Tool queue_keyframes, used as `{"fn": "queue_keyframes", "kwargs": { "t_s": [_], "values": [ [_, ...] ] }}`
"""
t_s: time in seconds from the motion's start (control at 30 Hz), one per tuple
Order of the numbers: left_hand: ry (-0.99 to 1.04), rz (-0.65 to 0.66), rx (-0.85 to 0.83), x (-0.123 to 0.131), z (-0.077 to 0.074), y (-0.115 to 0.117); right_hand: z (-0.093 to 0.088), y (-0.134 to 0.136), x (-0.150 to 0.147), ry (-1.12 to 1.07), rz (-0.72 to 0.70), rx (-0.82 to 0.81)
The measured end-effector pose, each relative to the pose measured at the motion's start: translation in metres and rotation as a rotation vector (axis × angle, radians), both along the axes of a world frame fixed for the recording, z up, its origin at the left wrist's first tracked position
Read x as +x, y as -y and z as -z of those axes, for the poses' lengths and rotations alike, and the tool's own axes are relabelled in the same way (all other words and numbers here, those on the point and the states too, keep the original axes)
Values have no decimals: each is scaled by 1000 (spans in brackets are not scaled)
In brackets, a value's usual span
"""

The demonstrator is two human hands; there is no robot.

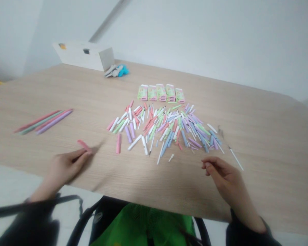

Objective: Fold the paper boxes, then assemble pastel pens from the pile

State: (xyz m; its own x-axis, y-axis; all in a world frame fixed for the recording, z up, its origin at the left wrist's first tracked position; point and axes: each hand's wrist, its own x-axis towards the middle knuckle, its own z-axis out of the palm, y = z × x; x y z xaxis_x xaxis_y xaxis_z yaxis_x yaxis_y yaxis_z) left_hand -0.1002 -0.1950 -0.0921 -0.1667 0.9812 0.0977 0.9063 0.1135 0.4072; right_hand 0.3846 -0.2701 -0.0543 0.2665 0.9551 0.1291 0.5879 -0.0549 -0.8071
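My left hand rests at the near left of the wooden table, its fingertips at a short pink pen barrel. I cannot tell whether it grips the barrel. My right hand hangs above the near right of the table, fingers drawn together with nothing visible in them. Just beyond it lies a thin white pen refill. Between my hands spreads a loose heap of pen parts in white, pink, green, blue and purple. Several long pens lie side by side at the left.
Several small green and pink boxes stand in a row behind the heap. A pale cardboard box and a grey and blue cloth bundle sit at the far edge. A green garment and black straps show below the near edge.
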Motion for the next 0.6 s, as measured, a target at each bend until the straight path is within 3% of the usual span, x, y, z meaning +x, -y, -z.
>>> {"fn": "queue_keyframes", "kwargs": {
  "t_s": [0.03,0.13,0.23,0.4,0.5,0.6],
  "values": [
    [5,16,-10,3,-2,-2,1,1,2,-2,1,1],
    [-26,-103,182,8,-7,-4,4,1,6,-22,-19,-1],
    [7,-43,-27,10,-7,-2,7,0,8,-20,-22,-11],
    [-25,-71,107,16,-15,2,5,-18,3,92,-143,-53],
    [-129,-71,-16,20,-21,-13,9,-42,-3,264,-173,-92],
    [-147,24,-76,25,-20,-31,16,-64,-11,441,-175,-110]
  ]
}}
